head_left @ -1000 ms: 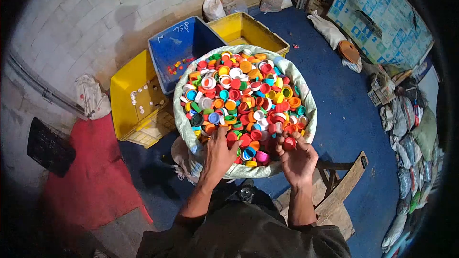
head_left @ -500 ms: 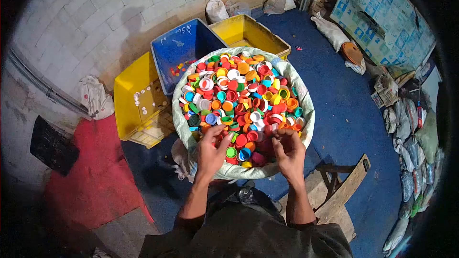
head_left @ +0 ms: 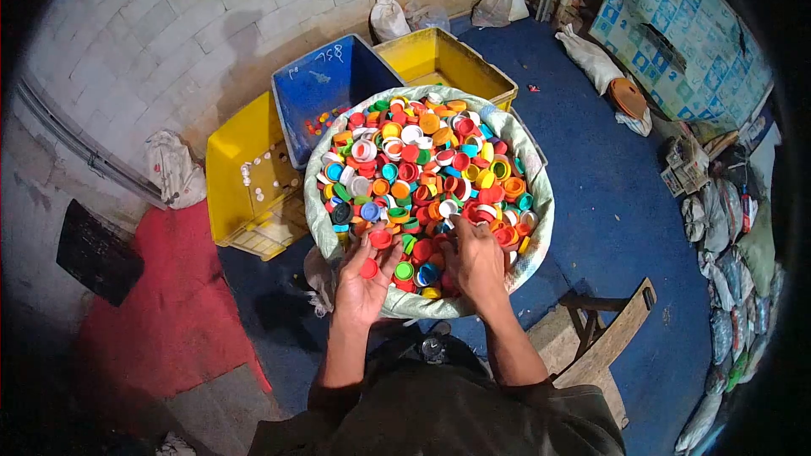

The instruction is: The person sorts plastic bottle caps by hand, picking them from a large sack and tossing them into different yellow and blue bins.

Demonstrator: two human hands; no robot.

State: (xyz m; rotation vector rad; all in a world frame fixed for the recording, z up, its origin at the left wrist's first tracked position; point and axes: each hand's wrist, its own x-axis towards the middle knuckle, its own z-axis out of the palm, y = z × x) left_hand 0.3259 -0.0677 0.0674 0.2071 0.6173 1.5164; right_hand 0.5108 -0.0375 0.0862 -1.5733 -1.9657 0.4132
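Head view: picking among the caps (head_left: 431, 160)

The left hand (head_left: 361, 294), palm up, held two red caps (head_left: 380, 239) in a loose curl over the sack (head_left: 541, 198), round faces roughly upward, no clear long axis. The right hand (head_left: 478, 263) sat among the caps, its grip impossible to tell. Picking seemed the step, the next move calling for a careful pinch.

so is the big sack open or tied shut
Open: the sack has its mouth spread wide, with coloured caps showing right across it.
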